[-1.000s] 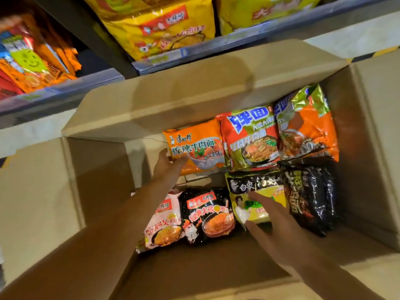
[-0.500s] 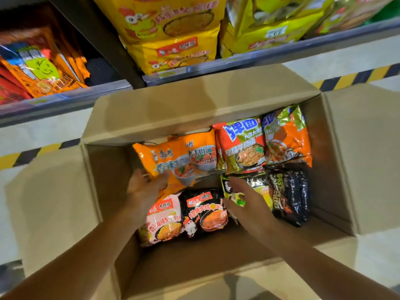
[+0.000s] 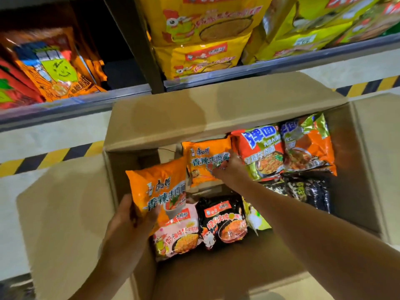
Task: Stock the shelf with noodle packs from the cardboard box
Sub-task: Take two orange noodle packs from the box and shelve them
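held pack: an orange noodle pack (image 3: 160, 189) is gripped at its lower left corner by the left hand (image 3: 127, 226), fingers curled round its edge, thumb on the front; it is tilted and raised over the left part of the box.
second orange pack: a matching orange pack (image 3: 205, 161) lies at the far side of the box, just under the far flap; the right hand (image 3: 229, 167) rests on its right part with fingers curled onto the wrapper.
other packs in the box: an orange-and-green pack (image 3: 259, 152) and a foil-topped orange pack (image 3: 307, 146) lie to the right of it, side by side; a black pack (image 3: 309, 191) lies below those; a pink pack (image 3: 177, 232) and a black-and-red pack (image 3: 223, 221) lie side by side at the near left; a yellow-green pack (image 3: 255, 219) is partly hidden under the right forearm.
cardboard box: (image 3: 216, 273) open, flaps spread outward, standing on the floor (image 3: 43, 135) in front of the shelf.
shelf: (image 3: 259, 70) holds yellow packs (image 3: 205, 57) stacked on the right, orange and red packs (image 3: 54, 70) on the left.
floor marking: a yellow-and-black striped line (image 3: 49, 159) runs behind the box.
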Tool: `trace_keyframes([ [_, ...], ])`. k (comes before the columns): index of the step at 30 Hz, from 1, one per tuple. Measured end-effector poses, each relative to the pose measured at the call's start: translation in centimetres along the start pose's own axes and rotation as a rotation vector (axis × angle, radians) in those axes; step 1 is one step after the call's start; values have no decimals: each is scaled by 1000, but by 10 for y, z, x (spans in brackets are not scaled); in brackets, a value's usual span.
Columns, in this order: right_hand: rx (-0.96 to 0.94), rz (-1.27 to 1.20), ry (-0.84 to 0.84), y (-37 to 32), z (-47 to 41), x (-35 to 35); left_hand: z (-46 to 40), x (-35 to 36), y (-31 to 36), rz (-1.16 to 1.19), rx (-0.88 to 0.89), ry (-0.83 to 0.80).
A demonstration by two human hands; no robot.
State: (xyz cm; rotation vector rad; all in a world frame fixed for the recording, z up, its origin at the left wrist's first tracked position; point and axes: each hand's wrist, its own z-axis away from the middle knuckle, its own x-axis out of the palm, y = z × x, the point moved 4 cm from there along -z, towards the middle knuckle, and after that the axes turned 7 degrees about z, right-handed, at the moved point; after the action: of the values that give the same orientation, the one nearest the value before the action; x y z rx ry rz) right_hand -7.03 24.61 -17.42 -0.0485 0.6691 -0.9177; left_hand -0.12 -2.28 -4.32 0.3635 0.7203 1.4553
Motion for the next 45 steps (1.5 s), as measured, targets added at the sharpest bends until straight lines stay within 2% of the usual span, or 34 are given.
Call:
trace_keyframes([
  [5, 128, 74, 47, 5, -14, 10, -5, 8, -10, -9, 38, 6],
  [10, 177, 284, 61, 5, -24, 7, -12, 11, -7, -53, 75, 30],
  [16, 67, 25, 100, 10, 0, -6, -8, 10, -6, -54, 64, 22],
  [25, -87, -28, 119, 6, 86, -75, 44, 6, 56, -17, 79, -10],
  [28, -133, -17, 113, -1, 135, -116, 75, -8, 99, -91, 175, -11],
  [34, -173, -276, 70, -41, 267, -209, 157, -68, 206, -107, 252, -106],
  [39, -295, -358, 162, -114, 403, -289, 254, -136, 303, -76, 280, -118],
  [45, -442, -414, 211, -196, 560, -364, 379, -216, 392, 3, 412, -106],
])
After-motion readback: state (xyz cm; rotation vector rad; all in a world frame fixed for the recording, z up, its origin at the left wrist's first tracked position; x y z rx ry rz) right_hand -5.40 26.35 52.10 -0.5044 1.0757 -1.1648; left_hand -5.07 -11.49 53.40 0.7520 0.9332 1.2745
